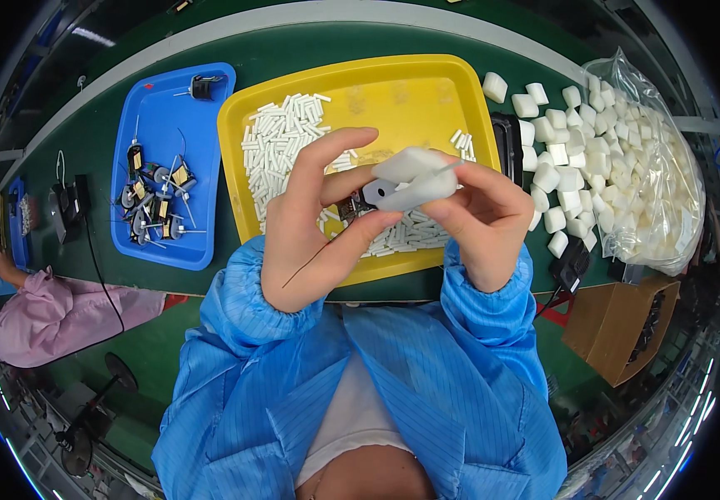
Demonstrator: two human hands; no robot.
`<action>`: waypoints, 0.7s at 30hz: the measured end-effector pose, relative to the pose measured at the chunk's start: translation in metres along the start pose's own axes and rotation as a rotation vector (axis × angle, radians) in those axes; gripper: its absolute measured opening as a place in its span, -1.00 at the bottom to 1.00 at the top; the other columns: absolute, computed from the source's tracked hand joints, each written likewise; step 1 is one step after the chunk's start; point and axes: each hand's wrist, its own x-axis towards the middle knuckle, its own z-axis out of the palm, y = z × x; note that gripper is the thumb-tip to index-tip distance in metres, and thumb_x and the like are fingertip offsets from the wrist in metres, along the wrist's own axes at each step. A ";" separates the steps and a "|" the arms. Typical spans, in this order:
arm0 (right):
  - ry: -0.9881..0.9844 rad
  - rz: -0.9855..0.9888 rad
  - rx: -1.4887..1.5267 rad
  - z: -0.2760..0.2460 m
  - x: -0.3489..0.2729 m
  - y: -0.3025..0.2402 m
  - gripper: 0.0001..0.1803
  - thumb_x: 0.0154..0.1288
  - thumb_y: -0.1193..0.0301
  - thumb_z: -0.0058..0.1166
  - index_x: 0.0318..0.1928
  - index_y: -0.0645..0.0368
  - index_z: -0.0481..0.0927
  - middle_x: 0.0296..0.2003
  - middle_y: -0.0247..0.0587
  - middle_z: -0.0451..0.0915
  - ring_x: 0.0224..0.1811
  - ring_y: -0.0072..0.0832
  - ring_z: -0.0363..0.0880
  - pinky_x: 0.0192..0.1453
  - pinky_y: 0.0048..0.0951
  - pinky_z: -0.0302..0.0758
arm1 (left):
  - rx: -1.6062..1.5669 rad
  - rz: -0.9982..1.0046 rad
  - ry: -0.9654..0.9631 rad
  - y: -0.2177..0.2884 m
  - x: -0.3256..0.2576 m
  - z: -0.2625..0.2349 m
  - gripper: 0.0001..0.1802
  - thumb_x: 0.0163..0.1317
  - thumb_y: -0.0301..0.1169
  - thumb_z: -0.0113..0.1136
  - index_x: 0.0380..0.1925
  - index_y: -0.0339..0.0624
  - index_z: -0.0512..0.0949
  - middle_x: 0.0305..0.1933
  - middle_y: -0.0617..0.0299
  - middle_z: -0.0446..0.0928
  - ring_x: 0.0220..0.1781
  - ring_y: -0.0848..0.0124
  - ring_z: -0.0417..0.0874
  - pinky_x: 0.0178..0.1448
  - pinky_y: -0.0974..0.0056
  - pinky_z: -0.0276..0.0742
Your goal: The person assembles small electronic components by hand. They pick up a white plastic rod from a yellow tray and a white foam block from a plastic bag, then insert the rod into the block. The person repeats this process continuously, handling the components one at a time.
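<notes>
Over the near middle of the yellow tray (426, 67), both my hands are raised close together. Between thumb and fingers, my left hand (314, 225) grips a small dark electronic part (351, 205) with a black wire trailing over the palm. A white foam piece (416, 193) is pinched in my right hand (489, 217), its two flaps spread apart around the part's grey end. How far the part sits inside the foam is hidden by the flaps and fingers. Below and behind the hands lie many short white tubes (280, 154) in the tray.
To the left, a blue tray (172, 75) holds several similar electronic parts (160, 196) with wires. White foam pieces (572, 158) spill from a clear plastic bag (677, 208) on the right. A cardboard box (602, 329) stands below the bench edge. A person in a pink sleeve (51, 308) sits far left.
</notes>
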 end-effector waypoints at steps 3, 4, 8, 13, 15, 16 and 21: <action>-0.122 -0.044 -0.162 -0.011 0.008 0.000 -0.63 -0.09 0.59 0.27 -0.16 0.24 0.59 -0.22 -0.18 0.59 -0.19 -0.53 0.52 -0.25 -0.60 0.51 | 0.075 0.028 -0.111 0.000 0.005 -0.001 -0.36 0.05 -0.62 0.18 0.17 -0.20 0.19 -0.07 -0.04 0.53 0.03 0.24 0.56 0.08 0.30 0.41; -0.160 -0.078 -0.220 -0.015 0.010 0.002 -0.61 -0.11 0.57 0.30 -0.15 0.20 0.59 -0.22 -0.22 0.58 -0.18 -0.54 0.49 -0.28 -0.62 0.49 | 0.084 0.030 -0.153 0.000 0.008 -0.002 -0.38 0.05 -0.61 0.18 0.15 -0.21 0.22 -0.08 -0.02 0.53 0.01 0.26 0.56 0.08 0.30 0.41; -0.160 -0.178 -0.396 -0.026 0.013 0.006 -0.56 -0.16 0.53 0.33 -0.14 0.13 0.60 -0.17 -0.29 0.49 -0.24 -0.54 0.44 -0.35 -0.65 0.42 | 0.100 0.017 -0.261 0.000 0.018 -0.007 -0.52 0.07 -0.58 0.18 0.04 -0.26 0.35 -0.14 0.07 0.53 -0.09 0.36 0.57 0.01 0.35 0.43; 0.087 -0.040 -0.287 -0.025 0.025 0.008 -0.52 -0.12 0.57 0.27 -0.07 0.13 0.56 -0.11 -0.29 0.43 -0.26 -0.57 0.41 -0.35 -0.65 0.42 | 0.000 -0.002 -0.121 0.009 0.106 -0.024 -0.74 0.15 -0.46 0.15 -0.16 -0.32 0.46 -0.18 0.19 0.47 -0.15 0.50 0.50 -0.15 0.44 0.43; 0.078 -0.029 -0.300 -0.035 0.028 0.019 -0.59 -0.01 0.61 0.18 -0.06 0.15 0.54 -0.12 -0.28 0.44 -0.25 -0.60 0.41 -0.35 -0.66 0.42 | 0.393 0.418 0.026 -0.033 0.190 -0.046 -0.78 0.08 -0.35 0.24 -0.26 -0.15 0.57 -0.17 0.14 0.40 -0.20 0.38 0.52 -0.18 0.40 0.44; 0.062 -0.027 -0.321 -0.039 0.029 0.024 -0.63 0.02 0.62 0.15 -0.08 0.17 0.54 -0.13 -0.28 0.45 -0.26 -0.61 0.41 -0.35 -0.67 0.42 | 0.551 0.308 0.000 -0.059 0.235 -0.061 -0.73 0.13 -0.28 0.21 -0.20 -0.13 0.56 -0.09 0.20 0.37 -0.19 0.46 0.52 -0.17 0.40 0.46; 0.012 0.031 -0.331 -0.042 0.032 0.041 -0.82 0.11 0.58 0.10 -0.22 0.22 0.60 -0.35 -0.32 0.54 -0.38 -0.63 0.44 -0.40 -0.67 0.37 | 0.824 -0.095 -0.285 -0.159 0.356 -0.122 -0.63 0.08 -0.03 0.21 -0.24 -0.02 0.59 -0.28 0.19 0.57 -0.17 0.38 0.54 -0.01 0.30 0.43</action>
